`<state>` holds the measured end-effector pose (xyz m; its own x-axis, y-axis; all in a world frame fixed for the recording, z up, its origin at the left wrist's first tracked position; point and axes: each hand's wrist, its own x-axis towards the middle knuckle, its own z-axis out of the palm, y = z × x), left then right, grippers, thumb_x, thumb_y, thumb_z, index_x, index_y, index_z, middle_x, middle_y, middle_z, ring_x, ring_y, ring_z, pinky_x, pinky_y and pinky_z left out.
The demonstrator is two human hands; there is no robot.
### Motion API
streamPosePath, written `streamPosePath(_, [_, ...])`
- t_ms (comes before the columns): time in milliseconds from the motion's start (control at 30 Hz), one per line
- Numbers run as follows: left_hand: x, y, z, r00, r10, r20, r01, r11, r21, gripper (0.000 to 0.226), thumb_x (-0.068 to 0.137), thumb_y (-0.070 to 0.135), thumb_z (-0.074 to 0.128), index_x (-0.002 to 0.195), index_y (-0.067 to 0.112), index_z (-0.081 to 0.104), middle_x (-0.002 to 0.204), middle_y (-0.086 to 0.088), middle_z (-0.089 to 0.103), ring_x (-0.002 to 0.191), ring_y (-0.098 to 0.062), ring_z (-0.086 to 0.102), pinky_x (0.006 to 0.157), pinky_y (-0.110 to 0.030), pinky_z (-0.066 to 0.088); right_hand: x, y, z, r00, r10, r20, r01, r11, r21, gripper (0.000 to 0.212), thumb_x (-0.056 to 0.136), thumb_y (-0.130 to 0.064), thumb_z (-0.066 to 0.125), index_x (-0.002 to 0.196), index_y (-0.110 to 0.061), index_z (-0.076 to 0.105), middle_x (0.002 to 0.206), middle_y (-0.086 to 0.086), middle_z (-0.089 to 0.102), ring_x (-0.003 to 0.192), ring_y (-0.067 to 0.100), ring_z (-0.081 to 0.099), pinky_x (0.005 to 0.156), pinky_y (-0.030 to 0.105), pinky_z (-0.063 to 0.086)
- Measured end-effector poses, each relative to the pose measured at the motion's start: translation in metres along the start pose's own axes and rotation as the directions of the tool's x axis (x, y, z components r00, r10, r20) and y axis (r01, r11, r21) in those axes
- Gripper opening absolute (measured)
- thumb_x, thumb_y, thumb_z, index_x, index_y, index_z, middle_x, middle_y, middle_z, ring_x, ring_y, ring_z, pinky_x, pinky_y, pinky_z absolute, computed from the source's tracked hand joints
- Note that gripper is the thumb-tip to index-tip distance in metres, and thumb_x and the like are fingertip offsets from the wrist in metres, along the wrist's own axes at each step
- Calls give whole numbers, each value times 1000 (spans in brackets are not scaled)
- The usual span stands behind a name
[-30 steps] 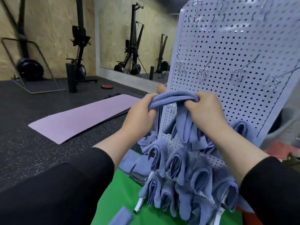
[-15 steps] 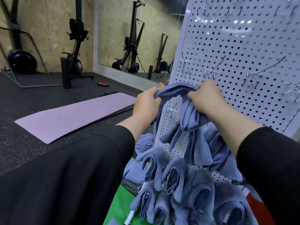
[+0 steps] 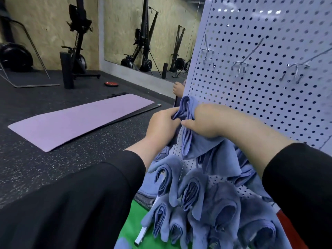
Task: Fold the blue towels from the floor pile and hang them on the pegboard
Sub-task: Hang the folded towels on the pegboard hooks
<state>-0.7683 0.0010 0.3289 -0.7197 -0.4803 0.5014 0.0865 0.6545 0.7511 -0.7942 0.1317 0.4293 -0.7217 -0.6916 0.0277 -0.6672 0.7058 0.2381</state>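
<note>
A folded blue towel (image 3: 190, 141) hangs against the left edge of the white pegboard (image 3: 269, 97). My left hand (image 3: 162, 123) pinches its folded top from the left. My right hand (image 3: 204, 123) grips the same fold from the right, with the thumb pointing at the left hand. Whether the towel sits on a hook is hidden behind my hands. Several folded blue towels (image 3: 194, 193) hang in rows on the lower pegboard. Bare metal hooks (image 3: 239, 66) stick out of the board above my hands.
A purple yoga mat (image 3: 79, 121) lies on the dark rubber floor at the left. Black exercise machines (image 3: 76, 51) stand by the wooden wall beside a mirror. A green mat (image 3: 133, 223) lies under the pegboard's foot, with a small red disc (image 3: 111, 84) farther back.
Both hands have brought the towel closer together and against the pegboard's left edge. The towel's top fold is now bunched narrow between them. My view has moved nearer to the board.
</note>
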Motion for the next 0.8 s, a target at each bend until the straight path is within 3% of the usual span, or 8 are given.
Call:
streamPosePath(100, [2,-1,-6,999,10,44,-8,999,-52,44,81,12,54,110,39,73,83,9,69,81,-15,57,67,-28,42,0,-9,-2,996,-1,87,15,986,-166,46,107,-50,30,115,-16,60,112,9,60,117,36,55,107,53,39])
streamPosePath(200, [0,3,-12,997,18,70,-12,997,-75,44,81,17,50,113,38,72,87,9,72,86,-19,62,70,-30,48,-1,-10,-4,989,43,143,-7,969,-248,39,110,-42,27,129,-20,54,136,10,55,126,34,49,110,54,33])
streamPosePath(267, [-1,5,-14,997,25,76,-17,994,-106,46,82,21,48,118,40,70,94,9,76,94,-17,67,82,-36,55,0,-4,-3,983,63,170,-16,964,-266,38,111,-37,28,139,-22,49,141,6,52,122,31,48,105,49,34])
streamPosePath(433, [-4,5,-16,993,13,120,10,983,-183,51,84,20,49,125,47,63,103,10,77,103,-21,69,93,-44,55,7,-4,3,967,52,249,5,975,-222,49,109,-47,22,146,-23,43,145,2,49,138,32,40,113,70,16])
streamPosePath(533, [-8,3,-18,982,1,191,44,972,-232,52,91,11,47,129,44,63,110,20,74,111,-15,66,103,-41,51,4,-6,2,963,-9,268,59,982,-179,63,106,-57,11,150,-22,40,148,0,49,141,30,38,113,62,20])
streamPosePath(633, [-9,5,-21,966,-17,259,96,950,-298,48,98,15,45,131,46,59,116,28,68,116,-1,61,109,-37,45,5,-5,-2,958,-40,285,129,945,-300,46,110,-44,18,140,-25,47,129,0,55,133,27,43,113,61,24])
streamPosePath(700, [-10,3,-19,950,-14,310,110,949,-296,47,98,25,47,140,45,53,127,23,65,121,-1,59,111,-38,44,8,-1,-1,977,-62,206,137,918,-373,35,108,-48,29,110,-24,53,101,-4,53,111,27,49,111,57,26])
streamPosePath(800, [-14,-3,-13,944,-7,329,104,955,-277,57,92,34,50,148,44,44,134,21,62,124,1,57,112,-34,41,11,8,4,996,-78,50,89,957,-277,46,99,-63,42,77,-22,43,80,-5,49,93,26,52,103,49,35])
